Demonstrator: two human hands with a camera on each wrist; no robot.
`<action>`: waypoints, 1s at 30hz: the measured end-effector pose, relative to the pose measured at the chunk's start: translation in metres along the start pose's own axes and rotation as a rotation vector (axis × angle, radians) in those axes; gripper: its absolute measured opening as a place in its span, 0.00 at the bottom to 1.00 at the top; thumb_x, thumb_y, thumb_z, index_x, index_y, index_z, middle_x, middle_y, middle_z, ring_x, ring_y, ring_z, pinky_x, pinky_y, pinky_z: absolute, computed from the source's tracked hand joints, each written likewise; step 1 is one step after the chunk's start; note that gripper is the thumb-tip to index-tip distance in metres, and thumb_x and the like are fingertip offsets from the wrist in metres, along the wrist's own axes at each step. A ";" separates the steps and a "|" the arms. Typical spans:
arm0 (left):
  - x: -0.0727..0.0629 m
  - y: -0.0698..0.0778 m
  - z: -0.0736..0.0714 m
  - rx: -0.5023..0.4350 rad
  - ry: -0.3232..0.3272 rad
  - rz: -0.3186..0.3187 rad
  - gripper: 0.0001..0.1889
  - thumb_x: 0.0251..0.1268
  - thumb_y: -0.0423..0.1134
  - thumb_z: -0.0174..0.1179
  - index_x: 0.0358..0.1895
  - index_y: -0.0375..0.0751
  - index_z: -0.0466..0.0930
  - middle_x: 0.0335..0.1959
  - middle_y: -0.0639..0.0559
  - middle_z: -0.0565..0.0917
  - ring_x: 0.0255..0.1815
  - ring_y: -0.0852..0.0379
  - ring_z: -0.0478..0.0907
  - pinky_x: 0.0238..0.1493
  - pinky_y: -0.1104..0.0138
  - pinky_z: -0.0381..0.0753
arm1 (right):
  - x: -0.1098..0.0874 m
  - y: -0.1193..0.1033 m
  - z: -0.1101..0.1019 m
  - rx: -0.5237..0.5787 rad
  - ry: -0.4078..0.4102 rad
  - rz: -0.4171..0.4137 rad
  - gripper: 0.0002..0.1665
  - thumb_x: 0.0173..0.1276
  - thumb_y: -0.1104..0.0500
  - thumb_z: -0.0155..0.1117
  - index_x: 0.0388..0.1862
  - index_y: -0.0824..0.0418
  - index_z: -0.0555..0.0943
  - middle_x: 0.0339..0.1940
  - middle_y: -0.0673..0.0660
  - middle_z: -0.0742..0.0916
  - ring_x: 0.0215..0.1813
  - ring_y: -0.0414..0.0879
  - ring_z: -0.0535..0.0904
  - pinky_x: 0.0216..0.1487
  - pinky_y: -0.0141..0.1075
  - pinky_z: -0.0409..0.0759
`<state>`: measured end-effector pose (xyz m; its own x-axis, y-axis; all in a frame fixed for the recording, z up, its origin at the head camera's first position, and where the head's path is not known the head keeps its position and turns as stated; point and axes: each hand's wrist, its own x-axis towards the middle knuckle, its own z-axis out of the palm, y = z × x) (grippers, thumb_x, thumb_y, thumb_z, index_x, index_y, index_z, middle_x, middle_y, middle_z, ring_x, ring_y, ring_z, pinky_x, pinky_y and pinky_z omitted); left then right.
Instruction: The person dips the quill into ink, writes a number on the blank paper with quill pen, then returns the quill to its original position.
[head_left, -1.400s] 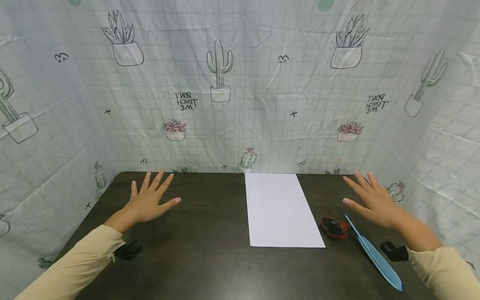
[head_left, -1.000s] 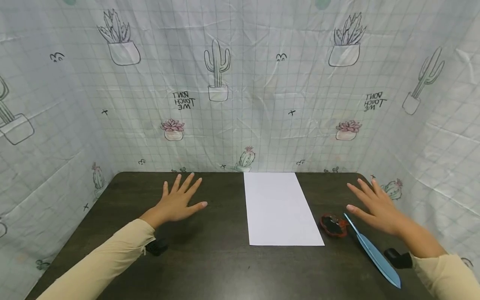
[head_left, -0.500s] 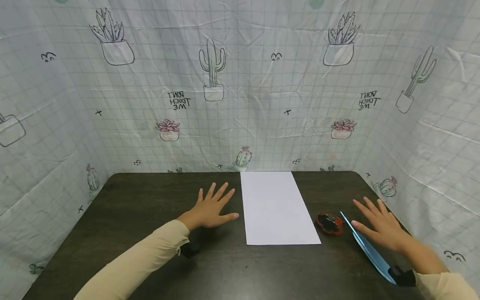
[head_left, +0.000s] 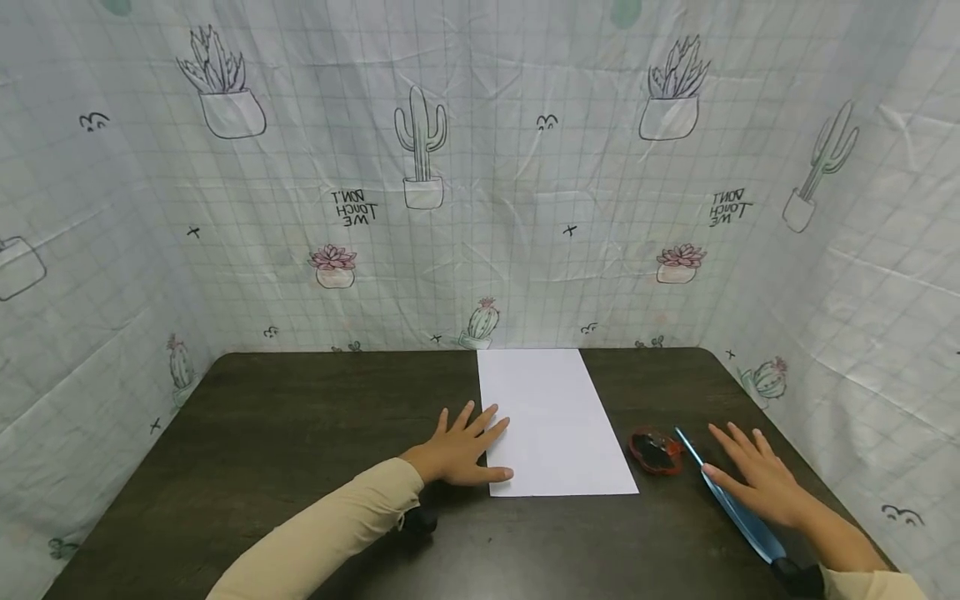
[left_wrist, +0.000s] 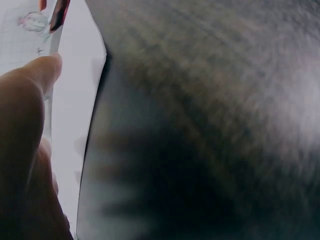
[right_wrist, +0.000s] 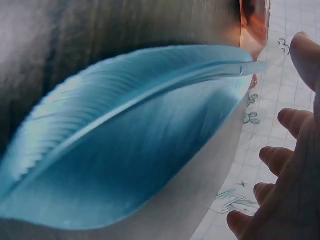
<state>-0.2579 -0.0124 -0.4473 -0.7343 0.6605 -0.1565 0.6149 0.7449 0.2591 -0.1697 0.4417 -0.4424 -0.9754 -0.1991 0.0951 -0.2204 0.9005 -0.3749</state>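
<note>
My left hand [head_left: 459, 450] is over the left edge of the white sheet of paper [head_left: 555, 425], fingers spread and straight. Whether its fingertips touch the sheet, I cannot tell. In the left wrist view the thumb [left_wrist: 44, 71] points across the paper [left_wrist: 75, 115]. On the right, my right hand [head_left: 761, 479], also with fingers extended, hovers beside a blue feather-shaped piece [head_left: 738, 517] with a thin stem. The right wrist view shows that feather [right_wrist: 125, 135] close up, the fingers apart from it. A small red-rimmed dish [head_left: 656, 452] with something black in it sits between paper and stem.
The dark tabletop [head_left: 285, 425] has rounded far corners. A pale curtain [head_left: 480, 167] printed with cacti and grid lines hangs behind it and on both sides. The paper's far end lies at the table's back edge.
My left hand has travelled right and nearer, from the left part of the table to the paper's edge. The right hand has come nearer and lower beside the feather; the objects stay put.
</note>
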 end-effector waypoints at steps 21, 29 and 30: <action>0.005 0.002 0.011 0.007 -0.053 0.016 0.42 0.66 0.70 0.42 0.78 0.57 0.43 0.79 0.53 0.40 0.78 0.43 0.34 0.70 0.36 0.36 | 0.000 0.000 0.013 0.173 -0.066 -0.011 0.43 0.71 0.52 0.58 0.72 0.77 0.54 0.67 0.86 0.55 0.68 0.85 0.37 0.60 0.75 0.35; 0.004 0.002 0.011 0.012 -0.058 -0.001 0.43 0.65 0.71 0.42 0.78 0.58 0.43 0.79 0.55 0.40 0.79 0.45 0.34 0.70 0.38 0.36 | 0.006 0.000 0.013 0.069 -0.107 0.007 0.41 0.69 0.49 0.60 0.68 0.77 0.62 0.66 0.85 0.60 0.64 0.85 0.51 0.54 0.75 0.51; 0.004 0.002 0.012 0.015 -0.058 -0.001 0.43 0.65 0.71 0.42 0.78 0.58 0.43 0.79 0.55 0.40 0.79 0.45 0.34 0.71 0.38 0.36 | 0.006 0.000 0.012 0.052 -0.108 0.006 0.41 0.68 0.49 0.61 0.67 0.77 0.63 0.65 0.85 0.61 0.63 0.85 0.52 0.53 0.75 0.53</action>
<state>-0.2562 -0.0070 -0.4584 -0.7171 0.6639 -0.2121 0.6187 0.7465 0.2446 -0.1756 0.4354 -0.4531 -0.9716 -0.2365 -0.0063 -0.2118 0.8811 -0.4229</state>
